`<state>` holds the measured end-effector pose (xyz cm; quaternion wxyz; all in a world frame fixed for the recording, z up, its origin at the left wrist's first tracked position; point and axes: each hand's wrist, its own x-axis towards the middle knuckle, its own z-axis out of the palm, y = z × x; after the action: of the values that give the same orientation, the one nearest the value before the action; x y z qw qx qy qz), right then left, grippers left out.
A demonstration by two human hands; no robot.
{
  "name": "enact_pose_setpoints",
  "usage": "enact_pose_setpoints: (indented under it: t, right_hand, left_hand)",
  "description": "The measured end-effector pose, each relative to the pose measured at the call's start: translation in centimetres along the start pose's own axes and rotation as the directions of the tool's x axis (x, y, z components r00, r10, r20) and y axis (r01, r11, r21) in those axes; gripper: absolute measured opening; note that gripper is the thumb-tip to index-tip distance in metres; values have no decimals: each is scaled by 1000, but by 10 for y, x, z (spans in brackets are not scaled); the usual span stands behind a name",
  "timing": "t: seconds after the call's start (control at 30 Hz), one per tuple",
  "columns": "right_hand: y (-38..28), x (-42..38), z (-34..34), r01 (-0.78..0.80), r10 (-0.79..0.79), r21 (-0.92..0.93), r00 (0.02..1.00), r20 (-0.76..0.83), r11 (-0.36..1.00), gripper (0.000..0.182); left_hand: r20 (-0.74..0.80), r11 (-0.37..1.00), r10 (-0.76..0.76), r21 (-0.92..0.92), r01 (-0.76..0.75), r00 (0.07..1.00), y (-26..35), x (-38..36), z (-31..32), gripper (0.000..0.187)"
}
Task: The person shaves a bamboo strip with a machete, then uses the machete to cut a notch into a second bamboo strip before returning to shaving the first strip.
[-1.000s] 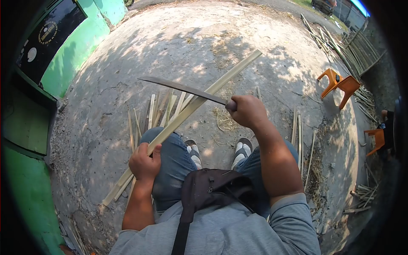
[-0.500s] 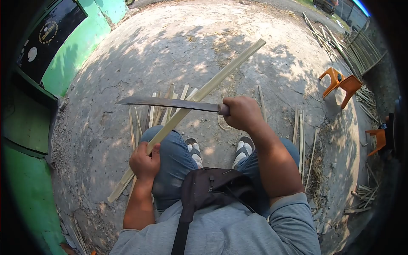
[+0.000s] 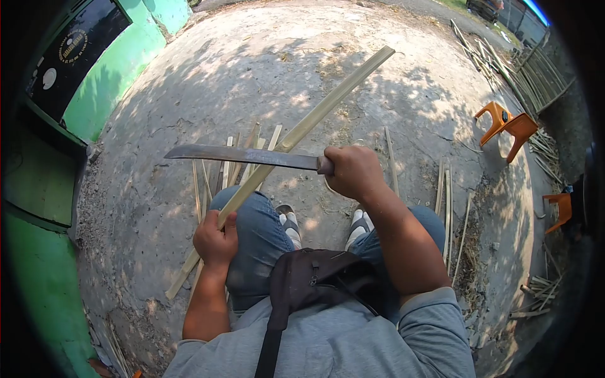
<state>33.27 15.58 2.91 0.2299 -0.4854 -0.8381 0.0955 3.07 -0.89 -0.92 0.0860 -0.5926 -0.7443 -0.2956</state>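
Note:
My left hand (image 3: 215, 238) is closed round a long pale bamboo strip (image 3: 324, 111) near its lower end. The strip slants up and away to the right, passing over my left knee. My right hand (image 3: 356, 171) grips the short handle of a machete (image 3: 246, 155). Its long dark blade points left and lies across the strip, above my left hand. The blade appears to touch the strip where they cross. Behind the blade, several more bamboo strips (image 3: 228, 165) lie on the ground, partly hidden by it and by my knee.
An orange plastic stool (image 3: 522, 127) stands on the right, with a small dark object on it. More bamboo strips (image 3: 446, 208) lie beside my right knee. Bundles of sticks (image 3: 535, 79) line the right-hand wall. A green wall (image 3: 104, 94) is on the left.
The machete and my right hand have moved slightly left and toward me along the strip. The strip's far end has risen a little; my left hand stays in place.

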Motion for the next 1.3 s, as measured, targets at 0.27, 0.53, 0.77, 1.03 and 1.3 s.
enact_pose_setpoints:
  t: [0.27,0.53,0.77,1.03,1.3]
  right_hand:
    - [16,4,-9,-132,131,-20,991,-29,991,12]
    - [-26,-9,13,67,-67,17,998,-2,998,14]
    - [-7,3,8,-46,46,-9,998,-39,999,16]
    - [-14,-5,8,0,1,10,999,-49,1000,15]
    - [-3,5,13,-64,65,41,997,-40,997,11]
  left_hand:
    - [15,999,17,51,-18,1000,1,2,-1,56]
    - [-23,1000,-10,20,11,1000,1,-1,2,62]
    - [-14,1000,0,24,1,1000,4,0,2,62]
    - [-3,1000,-1,20,1,1000,3,-1,1,60]
    - [3,999,10,41,-10,1000,3,1,1,57]
